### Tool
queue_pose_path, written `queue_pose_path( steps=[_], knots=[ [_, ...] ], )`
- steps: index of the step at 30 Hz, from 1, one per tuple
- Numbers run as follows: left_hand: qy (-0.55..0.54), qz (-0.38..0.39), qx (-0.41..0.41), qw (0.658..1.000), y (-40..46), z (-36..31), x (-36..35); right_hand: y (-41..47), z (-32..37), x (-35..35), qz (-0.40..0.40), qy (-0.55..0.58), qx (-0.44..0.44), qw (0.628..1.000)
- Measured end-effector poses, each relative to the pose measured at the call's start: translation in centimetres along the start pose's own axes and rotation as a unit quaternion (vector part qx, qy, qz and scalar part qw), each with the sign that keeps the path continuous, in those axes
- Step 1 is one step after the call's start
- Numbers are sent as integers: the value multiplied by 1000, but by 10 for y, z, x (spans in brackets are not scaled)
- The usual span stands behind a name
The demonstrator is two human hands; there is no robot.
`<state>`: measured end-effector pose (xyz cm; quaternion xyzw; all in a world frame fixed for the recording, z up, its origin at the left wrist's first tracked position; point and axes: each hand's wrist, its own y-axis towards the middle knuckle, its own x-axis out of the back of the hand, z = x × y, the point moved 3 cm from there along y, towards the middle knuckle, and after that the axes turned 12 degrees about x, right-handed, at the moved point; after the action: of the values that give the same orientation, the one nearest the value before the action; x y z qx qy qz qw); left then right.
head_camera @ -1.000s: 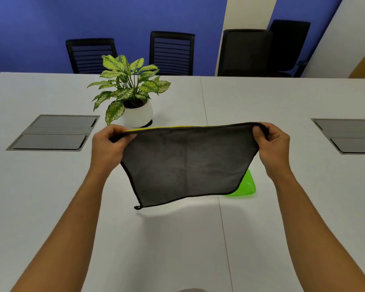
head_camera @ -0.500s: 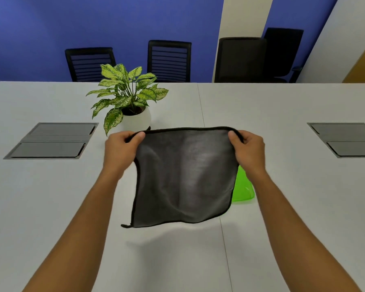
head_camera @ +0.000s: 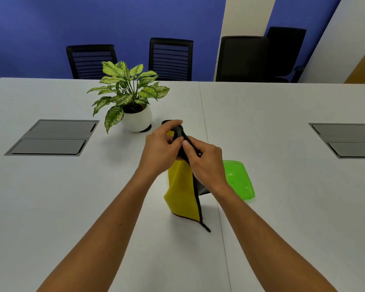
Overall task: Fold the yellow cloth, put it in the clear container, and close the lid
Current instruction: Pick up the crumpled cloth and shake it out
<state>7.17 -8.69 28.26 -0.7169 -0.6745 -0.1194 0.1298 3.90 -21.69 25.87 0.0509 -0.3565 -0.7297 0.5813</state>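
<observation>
Hands now together, yellow cloth (head_camera: 181, 194) halved

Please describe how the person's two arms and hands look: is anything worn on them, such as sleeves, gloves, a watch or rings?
Both forearms are bare up to the picture's edge: no sleeves show. The left hand and the right hand wear no gloves. No watch, bracelet or ring is visible on either.

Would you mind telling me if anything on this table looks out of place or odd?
Nothing stands out. The yellow cloth hangs from both hands, the green lid lies flat beside them, and the potted plant stands upright.
</observation>
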Motion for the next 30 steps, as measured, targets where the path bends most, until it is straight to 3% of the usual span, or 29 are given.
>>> queue_pose_path(
  steps=[5,10,21,26,30],
  knots=[
    [-20,17,15,1000,0,-6,3,-2,1,-1,50,10,30,998],
    [-26,27,35,999,0,-7,3,-6,2,-4,97,-55,97,989],
    [-29,7,110,993,-2,-1,-10,-17,0,-11,70,-124,121,982],
    [-27,60,162,985,-2,3,-10,-15,-10,-7,127,-101,104,981],
    [-40,102,146,983,-3,0,-6,-12,-12,-1,105,-127,123,979]
  ],
)
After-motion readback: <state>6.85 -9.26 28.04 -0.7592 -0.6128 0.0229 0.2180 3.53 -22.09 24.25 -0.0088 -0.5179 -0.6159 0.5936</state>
